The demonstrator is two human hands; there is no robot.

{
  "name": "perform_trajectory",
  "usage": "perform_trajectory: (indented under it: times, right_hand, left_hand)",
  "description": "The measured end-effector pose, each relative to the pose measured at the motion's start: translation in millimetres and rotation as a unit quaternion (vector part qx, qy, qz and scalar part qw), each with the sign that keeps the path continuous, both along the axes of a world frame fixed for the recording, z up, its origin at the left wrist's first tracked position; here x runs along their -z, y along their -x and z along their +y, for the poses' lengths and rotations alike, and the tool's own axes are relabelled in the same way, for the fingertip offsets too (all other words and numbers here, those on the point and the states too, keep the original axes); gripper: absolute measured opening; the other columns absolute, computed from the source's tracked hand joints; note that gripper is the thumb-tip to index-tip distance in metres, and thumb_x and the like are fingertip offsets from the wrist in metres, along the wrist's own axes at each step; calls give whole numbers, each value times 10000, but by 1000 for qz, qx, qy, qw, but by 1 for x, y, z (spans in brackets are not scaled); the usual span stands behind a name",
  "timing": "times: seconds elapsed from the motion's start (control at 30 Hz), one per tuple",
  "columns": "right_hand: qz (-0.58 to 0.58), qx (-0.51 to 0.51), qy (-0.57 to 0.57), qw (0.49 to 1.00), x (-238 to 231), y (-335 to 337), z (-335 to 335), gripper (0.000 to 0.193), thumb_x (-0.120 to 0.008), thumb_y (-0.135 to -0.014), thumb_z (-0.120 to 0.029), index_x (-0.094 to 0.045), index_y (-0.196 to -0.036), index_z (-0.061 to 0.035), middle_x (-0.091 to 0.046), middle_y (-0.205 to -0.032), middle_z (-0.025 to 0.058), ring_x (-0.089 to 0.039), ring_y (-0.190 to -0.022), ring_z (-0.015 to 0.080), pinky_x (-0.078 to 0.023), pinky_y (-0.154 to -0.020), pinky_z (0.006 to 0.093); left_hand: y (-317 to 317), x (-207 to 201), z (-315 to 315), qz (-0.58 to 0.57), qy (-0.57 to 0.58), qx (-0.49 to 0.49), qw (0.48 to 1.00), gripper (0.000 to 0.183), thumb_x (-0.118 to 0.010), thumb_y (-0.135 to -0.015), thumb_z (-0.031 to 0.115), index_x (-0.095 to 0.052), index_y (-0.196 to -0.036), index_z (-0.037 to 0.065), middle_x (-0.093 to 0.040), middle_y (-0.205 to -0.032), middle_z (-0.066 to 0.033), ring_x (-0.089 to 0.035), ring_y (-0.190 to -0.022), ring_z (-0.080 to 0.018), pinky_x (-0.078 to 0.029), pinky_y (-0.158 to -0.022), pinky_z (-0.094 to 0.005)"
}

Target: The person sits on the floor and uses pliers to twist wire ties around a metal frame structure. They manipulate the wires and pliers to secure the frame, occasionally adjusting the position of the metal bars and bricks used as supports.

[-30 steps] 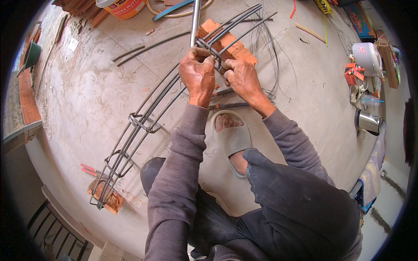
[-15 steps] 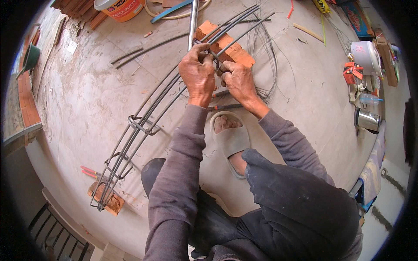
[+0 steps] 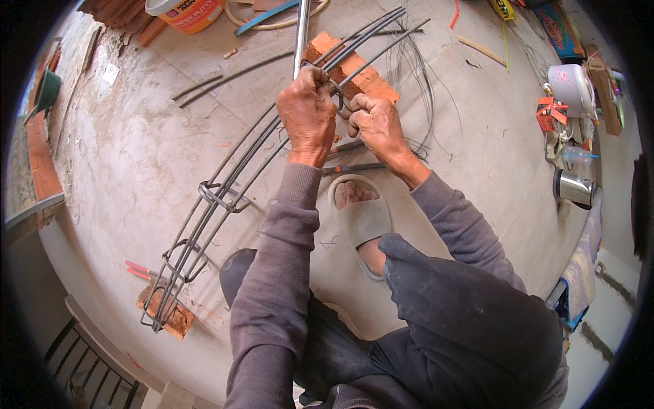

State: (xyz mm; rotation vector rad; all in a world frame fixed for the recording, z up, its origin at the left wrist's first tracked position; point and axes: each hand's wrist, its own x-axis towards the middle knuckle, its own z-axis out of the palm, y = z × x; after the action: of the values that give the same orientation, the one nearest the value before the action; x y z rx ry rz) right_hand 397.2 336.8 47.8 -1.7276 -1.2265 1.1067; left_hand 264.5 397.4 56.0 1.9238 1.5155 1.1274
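Observation:
A long cage of thin steel reinforcing bars (image 3: 253,142) slants from lower left to upper right. Bent steel stirrups (image 3: 223,196) ring it at intervals. Toward its upper end my left hand (image 3: 306,112) is closed around a dark stirrup (image 3: 338,97) and the bars beside it. My right hand (image 3: 379,128) is closed just to the right, fingertips near that stirrup; whatever it pinches is too small to make out. An orange brick (image 3: 368,80) lies under the bars by my hands, and another brick (image 3: 178,319) supports the lower end.
Loose thin wire (image 3: 429,102) lies right of the upper brick. Red-handled pliers (image 3: 138,270) lie near the lower brick. A shiny metal tube (image 3: 302,34) extends above my left hand. A putty bucket (image 3: 194,17) stands at the far left. My sandalled foot (image 3: 357,204) is below my hands.
My right hand has shifted slightly right and down, away from the left. My left fist has turned a little and stays at the same spot on the bars.

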Motion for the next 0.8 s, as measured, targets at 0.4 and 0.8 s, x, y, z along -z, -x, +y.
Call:
perform_trajectory:
  times: [0.4,0.8]
  right_hand:
    - [-134,-55,-84,986,-25,3,11,165,-564,-801,-86,-681,-787,30,-648,-673,176,-653,-619,260,-508,-617,361]
    - [-38,-50,-77,995,-36,3,16,167,-525,-833,-66,-644,-774,36,-596,-624,42,-504,-518,70,-432,-488,244]
  left_hand:
    - [-4,11,-6,-55,-57,7,997,81,-665,-833,38,-611,-891,49,-701,-812,-119,-704,-749,-290,-530,-677,-376]
    - [-3,12,-6,-28,-73,46,996,100,-639,-857,40,-549,-898,56,-654,-776,-117,-664,-712,-324,-507,-613,-418]
